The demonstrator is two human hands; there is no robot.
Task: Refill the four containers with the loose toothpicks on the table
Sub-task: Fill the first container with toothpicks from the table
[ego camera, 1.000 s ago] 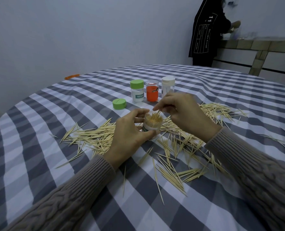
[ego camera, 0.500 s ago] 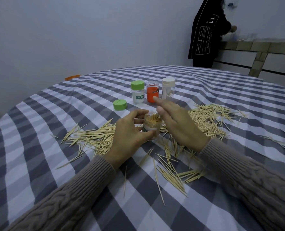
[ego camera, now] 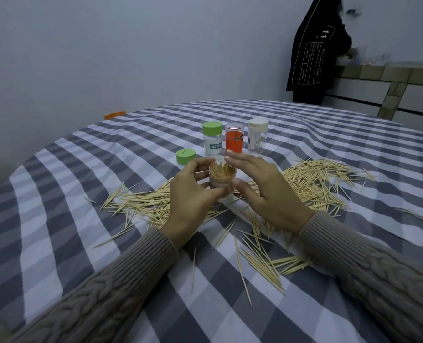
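We are holding the open jar (ego camera: 222, 178) upright in our left hand (ego camera: 192, 194), the grip curled round its side with the thumb on the near wall and the fingers behind. The jar is packed with upright toothpicks and is sitting at the middle of the desk (ego camera: 81, 219), on the checked cloth. Our right hand (ego camera: 262, 189) is hovering just right of the jar with its grip apart and empty, straight fingers reaching over the jar's rim and the thumb touching its right wall. Loose toothpicks (ego camera: 312, 181) are lying scattered around the jar: a thick heap to its right, a flatter spread to its left, and a looser scatter nearer to us. Just behind the jar and to its left, a green lid (ego camera: 185, 156) is lying flat. Behind the jar three closed containers are standing in a row: the green-capped jar (ego camera: 212, 138), the orange jar (ego camera: 234, 141) and the white-capped jar (ego camera: 257, 135).
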